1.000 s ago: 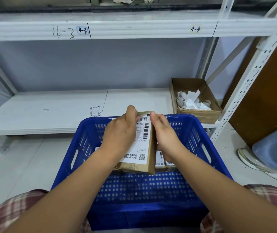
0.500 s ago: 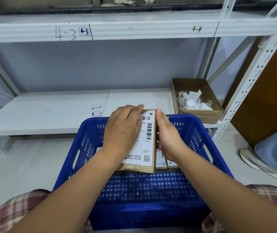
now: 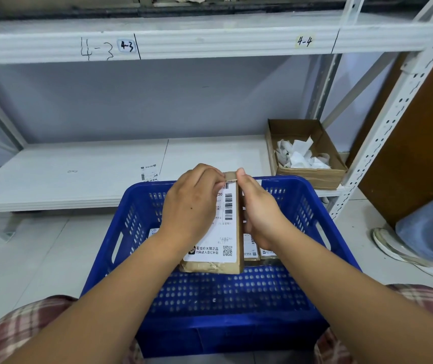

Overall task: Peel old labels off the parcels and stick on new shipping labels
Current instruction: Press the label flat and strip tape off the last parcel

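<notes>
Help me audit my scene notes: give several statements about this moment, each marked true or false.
1. The left hand and right hand hold a brown paper-wrapped parcel over the blue plastic basket. True.
2. The brown cardboard box on the shelf is empty. False: it holds crumpled white paper scraps.
3. The white shipping label on that parcel shows a barcode and a QR code. True.
4. The white metal shelf edge above reads 5-1. False: it reads 4-3 and 4-4.

glossy blue plastic crate (image 3: 323, 224), matt cardboard parcel (image 3: 211, 266), paper label (image 3: 223, 232)
</notes>
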The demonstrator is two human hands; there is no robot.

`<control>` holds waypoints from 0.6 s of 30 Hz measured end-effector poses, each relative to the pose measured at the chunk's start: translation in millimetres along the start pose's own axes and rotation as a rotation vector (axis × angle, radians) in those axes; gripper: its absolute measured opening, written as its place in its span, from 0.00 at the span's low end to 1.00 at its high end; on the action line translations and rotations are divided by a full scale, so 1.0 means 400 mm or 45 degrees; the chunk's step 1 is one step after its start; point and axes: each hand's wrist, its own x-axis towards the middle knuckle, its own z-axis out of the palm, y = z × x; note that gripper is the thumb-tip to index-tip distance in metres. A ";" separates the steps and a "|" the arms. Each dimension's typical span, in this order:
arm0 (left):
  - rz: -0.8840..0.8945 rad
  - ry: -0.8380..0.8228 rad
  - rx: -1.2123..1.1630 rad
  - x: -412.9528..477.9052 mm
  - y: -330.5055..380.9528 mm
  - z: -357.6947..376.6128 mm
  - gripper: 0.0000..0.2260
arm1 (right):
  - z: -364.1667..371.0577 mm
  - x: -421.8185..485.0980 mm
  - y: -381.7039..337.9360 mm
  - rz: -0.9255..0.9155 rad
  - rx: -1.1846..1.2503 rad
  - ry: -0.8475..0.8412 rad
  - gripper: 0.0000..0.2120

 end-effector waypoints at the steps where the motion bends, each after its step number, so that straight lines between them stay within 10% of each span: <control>1: -0.011 -0.029 0.001 0.000 0.002 -0.002 0.12 | -0.001 0.000 0.000 -0.003 -0.003 0.001 0.19; 11: -0.165 -0.430 -0.148 0.003 0.023 -0.014 0.06 | -0.038 0.011 0.007 0.210 0.020 -0.080 0.25; 18: 0.088 -0.274 -0.172 0.001 0.013 -0.018 0.10 | -0.035 0.013 0.001 0.120 0.124 -0.241 0.35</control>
